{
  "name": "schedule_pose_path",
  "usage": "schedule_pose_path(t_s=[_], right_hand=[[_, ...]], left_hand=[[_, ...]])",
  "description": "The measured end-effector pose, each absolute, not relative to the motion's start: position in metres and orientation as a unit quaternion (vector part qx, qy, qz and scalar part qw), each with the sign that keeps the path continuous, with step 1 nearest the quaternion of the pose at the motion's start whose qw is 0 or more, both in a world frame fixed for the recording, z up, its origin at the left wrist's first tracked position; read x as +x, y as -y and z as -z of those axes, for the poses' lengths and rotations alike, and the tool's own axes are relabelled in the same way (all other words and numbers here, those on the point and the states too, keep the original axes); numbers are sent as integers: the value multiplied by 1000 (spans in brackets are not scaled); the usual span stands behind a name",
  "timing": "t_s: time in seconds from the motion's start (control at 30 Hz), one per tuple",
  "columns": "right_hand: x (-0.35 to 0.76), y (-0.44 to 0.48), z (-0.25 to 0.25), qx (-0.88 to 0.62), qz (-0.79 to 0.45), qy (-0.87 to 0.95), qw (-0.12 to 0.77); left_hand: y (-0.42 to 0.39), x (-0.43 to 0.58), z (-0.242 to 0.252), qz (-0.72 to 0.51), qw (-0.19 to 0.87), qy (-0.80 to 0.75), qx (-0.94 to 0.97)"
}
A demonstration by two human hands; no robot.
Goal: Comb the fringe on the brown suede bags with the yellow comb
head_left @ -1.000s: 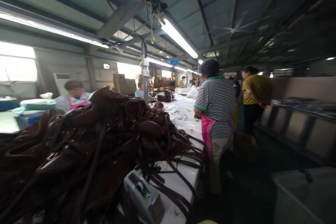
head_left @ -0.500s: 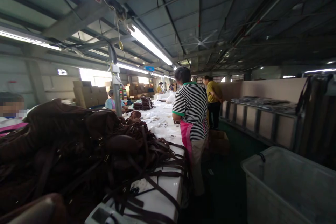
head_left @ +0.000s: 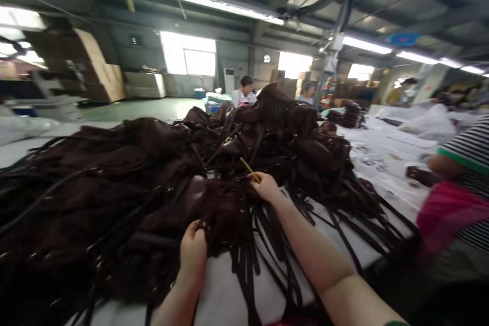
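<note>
My left hand (head_left: pixel 193 247) is closed on the near edge of a dark brown bag (head_left: pixel 223 209), thumb on top. My right hand (head_left: pixel 264 186) is closed around a thin yellow stick (head_left: pixel 247 165), which points up and to the left; its exact kind is too blurred to tell. The right fingers are at the far side of the same bag; whether they touch it I cannot tell. Around both hands lies a big heap of dark brown bags (head_left: pixel 126 163) with metal fittings. Long dark straps (head_left: pixel 248 275) hang toward me over the white tabletop (head_left: pixel 219 290).
At the right a person in a striped shirt (head_left: pixel 468 158) and pink apron stands close to the table. Two people sit beyond the heap. A stack of brown pieces (head_left: pixel 349 114) and white plastic sheeting (head_left: pixel 431 122) lie farther along. Cardboard boxes (head_left: pixel 99 71) stand back left.
My view has swung left and down, from the aisle and the striped-shirt person to the bag heap. Both my hands have come into view, on the bag and the yellow stick.
</note>
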State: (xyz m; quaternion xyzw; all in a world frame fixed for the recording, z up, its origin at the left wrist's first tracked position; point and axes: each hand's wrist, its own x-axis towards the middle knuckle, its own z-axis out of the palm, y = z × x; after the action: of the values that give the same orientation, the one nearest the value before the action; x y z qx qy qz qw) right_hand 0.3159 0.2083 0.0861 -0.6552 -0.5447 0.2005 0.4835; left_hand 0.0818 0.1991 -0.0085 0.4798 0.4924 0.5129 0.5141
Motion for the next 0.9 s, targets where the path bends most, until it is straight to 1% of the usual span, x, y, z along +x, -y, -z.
schedule_pose_path(t_s=[0.13,0.2,0.27,0.37,0.47,0.63,0.8,0.9], right_hand=[[305,-190,-67,-622,-204,559,509],[296,-178,-60,-603,-257,569,496],[288,-170,-48,-612,-347,536,466],[282,-163,-22,-647,-444,442,435],[281,-155,4,-652,-485,391,432],[275,-152,26,-598,-564,320,470],[263,-164,27,-526,-621,266,516],[255,-170,27,-495,-652,253,515]], left_hand=[[-188,67,26,-507,500,-506,487],[-187,69,27,-502,504,-501,493],[-186,68,24,-490,490,-497,522],[-186,62,17,-463,407,-507,603],[-185,55,12,-434,334,-519,656],[-183,56,11,-374,311,-543,684],[-182,64,20,-289,244,-541,752],[-182,66,23,-267,211,-542,768]])
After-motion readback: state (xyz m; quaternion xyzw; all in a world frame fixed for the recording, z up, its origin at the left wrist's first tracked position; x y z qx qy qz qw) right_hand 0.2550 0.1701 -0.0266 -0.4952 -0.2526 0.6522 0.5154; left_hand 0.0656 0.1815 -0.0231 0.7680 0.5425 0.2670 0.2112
